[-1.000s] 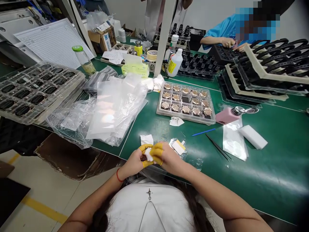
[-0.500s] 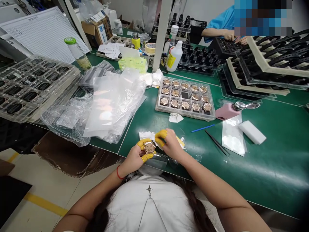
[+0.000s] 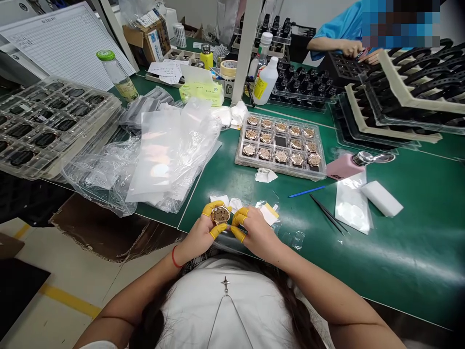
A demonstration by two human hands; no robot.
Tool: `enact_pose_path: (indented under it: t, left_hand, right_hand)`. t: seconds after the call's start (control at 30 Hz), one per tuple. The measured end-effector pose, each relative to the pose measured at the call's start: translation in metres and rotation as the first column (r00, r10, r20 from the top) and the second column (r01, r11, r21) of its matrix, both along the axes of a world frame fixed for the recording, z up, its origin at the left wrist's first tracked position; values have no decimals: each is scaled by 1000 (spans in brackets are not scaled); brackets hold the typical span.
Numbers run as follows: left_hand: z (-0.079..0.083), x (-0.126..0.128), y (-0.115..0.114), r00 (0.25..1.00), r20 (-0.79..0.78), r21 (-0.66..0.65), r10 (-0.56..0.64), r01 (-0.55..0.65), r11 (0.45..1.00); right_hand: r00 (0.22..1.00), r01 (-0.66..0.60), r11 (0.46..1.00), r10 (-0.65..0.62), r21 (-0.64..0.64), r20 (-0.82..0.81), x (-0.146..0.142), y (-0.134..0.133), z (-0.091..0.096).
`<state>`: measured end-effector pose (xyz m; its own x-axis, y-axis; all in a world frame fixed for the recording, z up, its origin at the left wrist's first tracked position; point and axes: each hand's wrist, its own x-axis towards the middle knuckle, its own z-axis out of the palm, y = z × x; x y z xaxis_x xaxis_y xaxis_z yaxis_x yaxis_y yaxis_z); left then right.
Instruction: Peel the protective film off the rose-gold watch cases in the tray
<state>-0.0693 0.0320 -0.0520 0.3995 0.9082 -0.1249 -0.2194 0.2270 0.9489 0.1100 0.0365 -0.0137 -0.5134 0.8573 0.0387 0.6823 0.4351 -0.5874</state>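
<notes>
My left hand (image 3: 199,233), in yellow finger cots, grips a gold-rimmed watch case (image 3: 220,214) by its edges. The case's flat face with printed marks is turned up towards me. Just right of it is my right hand (image 3: 257,231), also in yellow finger cots. Its thumb and fingers are curled together, apart from the case; anything between the fingertips is too small to make out. Crumpled white wipes (image 3: 235,204) lie behind the hands. A clear tray (image 3: 238,162) farther back holds several similar gold cases, and one middle pocket has no case in it.
Black tweezers (image 3: 329,214), a blue stick (image 3: 307,192), a pink pump bottle (image 3: 345,167) and a white block (image 3: 382,198) lie to the right. Plastic sheets (image 3: 156,160) and stacked trays (image 3: 54,126) are left. A co-worker in a blue sleeve (image 3: 336,29) handles something across the bench.
The watch case has shifted slightly left and up with my left hand. My right hand has drawn down and away from the case's edge, leaving a gap.
</notes>
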Motion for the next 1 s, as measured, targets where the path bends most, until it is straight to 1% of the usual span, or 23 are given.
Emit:
enact_pose_path:
  t: [0.07, 0.1, 0.13, 0.17, 0.2, 0.23, 0.3, 0.33, 0.37, 0.4, 0.47, 0.57, 0.67, 0.8, 0.83, 0.9, 0.97, 1.0]
  left_hand:
    - [-1, 0, 2, 998, 39, -41, 38, -37, 998]
    - [-1, 0, 3, 998, 37, -69, 56, -53, 996]
    - [-1, -1, 4, 998, 23, -96, 64, -61, 994]
    - [0, -1, 4, 998, 5, -119, 58, -57, 991]
    - [1, -1, 4, 999, -9, -138, 40, -41, 990]
    - [3, -1, 4, 1000, -16, -149, 14, -16, 989]
    - [5, 0, 2, 999, -8, -161, -42, 40, 986]
    - [6, 1, 1, 998, -5, -162, -62, 61, 985]
    - [6, 2, 0, 997, -8, -160, -80, 77, 984]
    - [6, 2, -1, 996, -14, -157, -93, 89, 983]
    - [5, 3, -2, 993, -32, -147, -113, 107, 983]
    - [4, 2, -2, 991, -64, -123, -121, 113, 986]
    - [5, 1, -2, 988, -91, -113, -125, 115, 987]
    - [8, 2, -2, 988, -93, -118, -124, 112, 987]
    - [8, 3, -2, 989, -86, -121, -122, 111, 986]
    - [8, 4, -1, 991, -63, -137, -119, 110, 984]
    - [7, 5, -2, 993, -32, -171, -115, 108, 979]
    - [7, 5, -2, 994, -21, -188, -108, 102, 977]
  right_hand:
    - [996, 10, 1000, -11, -12, -86, 2, 1, 3]
    - [987, 30, 999, -37, -44, -156, 3, 2, 4]
    - [968, 61, 993, -82, -97, -235, 5, 3, 6]
    - [937, 93, 980, -146, -177, -316, 6, 5, 6]
    - [893, 117, 952, -225, -282, -389, 7, 7, 6]
    - [841, 120, 908, -308, -401, -445, 7, 9, 6]
    - [738, 58, 783, -451, -619, -502, 6, 12, 3]
    - [701, 10, 720, -500, -694, -509, 4, 12, 1]
    - [676, -34, 669, -532, -743, -510, 2, 13, 0]
    - [661, -63, 635, -552, -770, -509, 1, 12, -1]
    - [642, -73, 605, -580, -793, -502, -2, 11, -3]
    - [623, -60, 598, -604, -800, -498, -4, 10, -4]
    - [619, -59, 601, -604, -797, -502, -3, 9, -7]
    - [639, -35, 637, -579, -770, -507, -4, 10, -12]
    - [653, -24, 653, -563, -757, -507, -4, 9, -13]
    - [714, 15, 706, -503, -708, -487, -4, 8, -13]
    - [803, 98, 794, -419, -599, -424, -2, 5, -10]
    - [848, 156, 847, -378, -507, -372, 1, 3, -8]
